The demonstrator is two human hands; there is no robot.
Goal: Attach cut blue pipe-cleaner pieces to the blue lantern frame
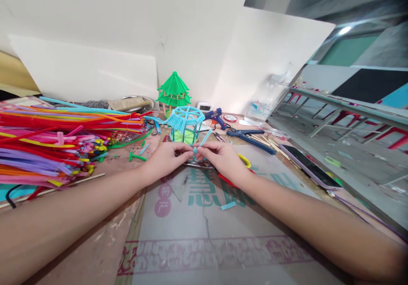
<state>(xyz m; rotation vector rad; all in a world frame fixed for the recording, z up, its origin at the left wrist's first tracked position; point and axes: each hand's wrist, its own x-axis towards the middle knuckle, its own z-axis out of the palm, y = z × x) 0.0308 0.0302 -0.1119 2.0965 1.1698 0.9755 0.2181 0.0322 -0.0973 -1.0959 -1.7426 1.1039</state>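
Observation:
Fingertips of my left hand (168, 158) and my right hand (225, 159) meet in a pinch over the work surface. Between them is a short light-blue pipe cleaner (205, 138), its free end slanting up to the right. Its lower part is bent or bunched and mostly hidden by the fingers. Just beyond the hands stands a small pavilion model (185, 125) with a light-blue open-framed roof and a green base. Under my right hand, scissors with red and yellow handles (244, 161) are partly covered. A cut light-blue piece (228, 206) lies nearer to me.
Bundled colourful pipe cleaners (63, 144) fill the left side. Behind stand a green tiered-roof model (174, 91) and a blue glue gun (216, 118). Blue-handled pliers (251, 138) and a phone (309, 166) lie right. A plastic bottle (266, 100) stands by the white board.

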